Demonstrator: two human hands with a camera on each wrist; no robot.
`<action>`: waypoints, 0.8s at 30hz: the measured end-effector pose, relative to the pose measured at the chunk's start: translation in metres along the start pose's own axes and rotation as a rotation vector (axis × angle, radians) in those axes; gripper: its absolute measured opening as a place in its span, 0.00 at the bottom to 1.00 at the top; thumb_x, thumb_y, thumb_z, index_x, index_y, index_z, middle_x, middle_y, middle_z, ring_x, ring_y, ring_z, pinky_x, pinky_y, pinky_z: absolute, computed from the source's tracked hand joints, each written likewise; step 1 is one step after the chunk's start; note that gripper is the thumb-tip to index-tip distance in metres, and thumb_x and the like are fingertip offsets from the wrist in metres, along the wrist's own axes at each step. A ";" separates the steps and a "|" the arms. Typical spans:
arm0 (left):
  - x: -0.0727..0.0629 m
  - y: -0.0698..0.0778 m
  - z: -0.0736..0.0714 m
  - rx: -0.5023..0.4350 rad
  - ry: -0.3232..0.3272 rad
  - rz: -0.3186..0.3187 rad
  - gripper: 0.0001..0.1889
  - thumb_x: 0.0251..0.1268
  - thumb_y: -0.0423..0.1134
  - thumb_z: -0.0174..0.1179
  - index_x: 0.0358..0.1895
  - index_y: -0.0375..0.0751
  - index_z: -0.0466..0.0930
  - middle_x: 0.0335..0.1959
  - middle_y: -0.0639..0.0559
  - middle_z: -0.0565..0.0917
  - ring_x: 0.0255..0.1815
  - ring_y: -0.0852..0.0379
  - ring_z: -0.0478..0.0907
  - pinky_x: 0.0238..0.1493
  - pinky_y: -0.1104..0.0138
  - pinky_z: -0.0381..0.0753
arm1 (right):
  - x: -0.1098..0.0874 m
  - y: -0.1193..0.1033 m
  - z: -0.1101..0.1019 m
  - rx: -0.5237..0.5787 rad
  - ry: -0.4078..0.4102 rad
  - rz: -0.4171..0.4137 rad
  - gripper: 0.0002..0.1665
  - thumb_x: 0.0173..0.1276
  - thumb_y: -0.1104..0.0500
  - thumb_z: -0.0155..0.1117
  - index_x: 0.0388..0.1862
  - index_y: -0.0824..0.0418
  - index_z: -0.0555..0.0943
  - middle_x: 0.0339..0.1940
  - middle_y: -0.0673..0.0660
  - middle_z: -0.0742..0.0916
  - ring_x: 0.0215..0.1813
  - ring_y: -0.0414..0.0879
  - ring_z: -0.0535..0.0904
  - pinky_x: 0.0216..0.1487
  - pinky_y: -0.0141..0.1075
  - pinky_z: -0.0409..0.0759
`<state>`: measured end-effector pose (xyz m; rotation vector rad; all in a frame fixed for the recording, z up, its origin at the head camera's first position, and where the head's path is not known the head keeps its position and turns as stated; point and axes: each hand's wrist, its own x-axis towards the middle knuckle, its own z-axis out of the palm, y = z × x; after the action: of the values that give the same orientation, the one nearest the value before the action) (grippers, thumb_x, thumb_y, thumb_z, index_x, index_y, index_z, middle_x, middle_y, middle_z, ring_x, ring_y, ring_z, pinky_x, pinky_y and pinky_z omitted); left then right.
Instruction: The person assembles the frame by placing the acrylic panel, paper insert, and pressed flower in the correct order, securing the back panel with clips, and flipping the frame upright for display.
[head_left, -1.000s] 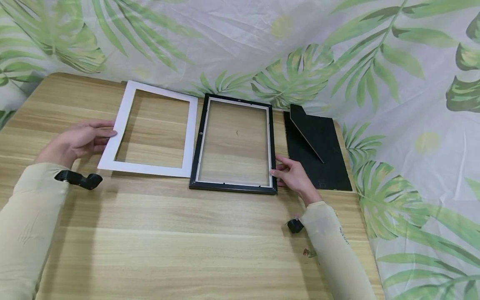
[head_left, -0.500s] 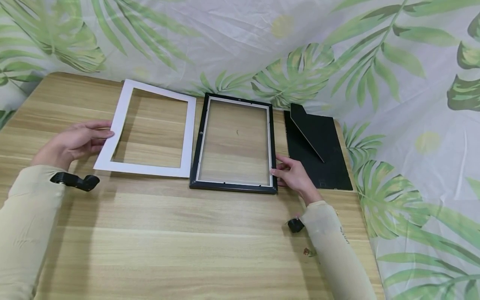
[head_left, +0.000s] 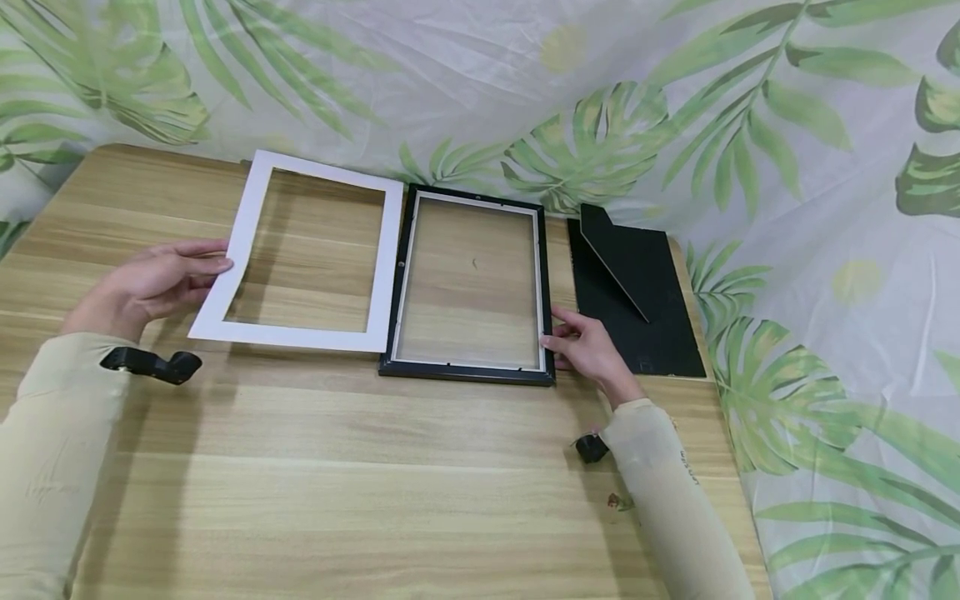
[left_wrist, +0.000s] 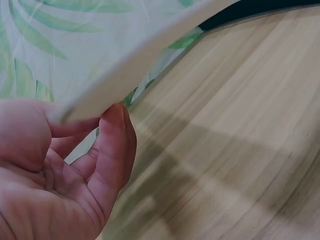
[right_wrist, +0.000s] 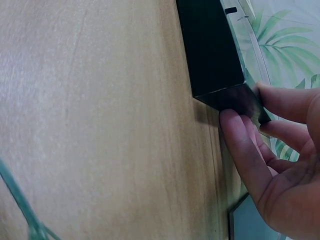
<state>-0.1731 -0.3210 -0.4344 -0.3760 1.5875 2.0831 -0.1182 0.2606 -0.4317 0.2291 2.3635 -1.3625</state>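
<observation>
My left hand (head_left: 153,279) pinches a white picture mat (head_left: 307,337) by its left edge, thumb on top and fingers beneath. The mat is held tilted above the table, and its right edge overlaps the left bar of a black picture frame (head_left: 465,377). In the left wrist view the fingertips press the underside of the mat (left_wrist: 125,70), whose shadow falls on the wood. The frame lies back side up, its clear pane showing the wood below. My right hand (head_left: 592,350) grips the frame's right side near the lower corner; in the right wrist view fingers bracket the black frame (right_wrist: 215,55).
A black backing board (head_left: 667,350) with a raised easel leg (head_left: 618,258) lies right of the frame, close behind my right hand. A leaf-patterned cloth (head_left: 480,75) hangs along the table's back and right edges. The wooden table (head_left: 360,500) stretches out in front.
The mat shifts slightly left, then comes back right and up, so its right edge now covers part of the frame's left bar. The right hand and frame stay put.
</observation>
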 end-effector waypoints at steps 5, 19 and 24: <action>0.001 -0.003 0.011 -0.035 -0.024 0.017 0.17 0.73 0.25 0.55 0.40 0.51 0.91 0.34 0.52 0.88 0.34 0.58 0.85 0.36 0.66 0.85 | 0.001 0.000 -0.001 -0.006 -0.005 0.000 0.40 0.71 0.60 0.69 0.79 0.50 0.66 0.56 0.62 0.78 0.45 0.53 0.78 0.44 0.39 0.86; 0.005 -0.016 0.060 -0.131 -0.120 0.033 0.17 0.72 0.23 0.55 0.44 0.48 0.90 0.35 0.48 0.88 0.33 0.56 0.86 0.33 0.65 0.86 | 0.001 0.002 0.001 0.025 0.001 -0.014 0.39 0.70 0.63 0.68 0.78 0.51 0.67 0.53 0.62 0.78 0.43 0.50 0.78 0.40 0.39 0.86; 0.008 -0.020 0.077 -0.152 -0.139 0.031 0.17 0.72 0.23 0.55 0.43 0.47 0.90 0.34 0.48 0.88 0.32 0.55 0.86 0.33 0.65 0.86 | 0.001 0.002 0.001 0.028 0.002 -0.014 0.39 0.70 0.62 0.68 0.78 0.51 0.67 0.54 0.62 0.78 0.43 0.50 0.78 0.41 0.39 0.86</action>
<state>-0.1632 -0.2418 -0.4326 -0.2534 1.3684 2.2098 -0.1181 0.2606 -0.4339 0.2229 2.3529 -1.4037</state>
